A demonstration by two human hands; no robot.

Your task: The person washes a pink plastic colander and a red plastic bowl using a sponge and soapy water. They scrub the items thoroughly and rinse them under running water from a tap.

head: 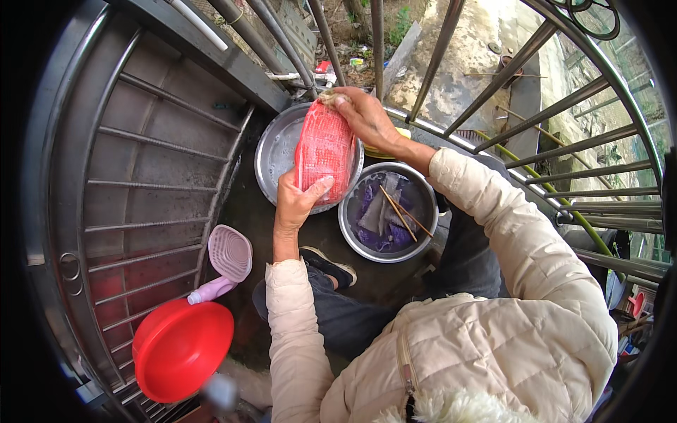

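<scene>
A red woven-looking plastic basket (pixel 325 153), whitened in places as if with suds, is tilted over a round metal basin (pixel 275 153). My left hand (pixel 296 200) grips its lower end, with the thumb on the wet surface. At its upper end my right hand (pixel 370 117) presses a pale, crumpled scrubbing cloth (pixel 333 98) against the rim. Beside that basin stands a second metal basin (pixel 345 232) of dark water. Purple and grey cloths (pixel 376 211) lie in it, and two wooden chopsticks (pixel 399 214) rest across its side.
A pink plastic basket (pixel 230 254), a lilac bottle (pixel 212 290) and a red plastic basin (pixel 182 349) are at the lower left, beside a barred metal door (pixel 153 185). Metal railings (pixel 497 79) curve across the top and right. Something yellow (pixel 383 150) sits behind the basins.
</scene>
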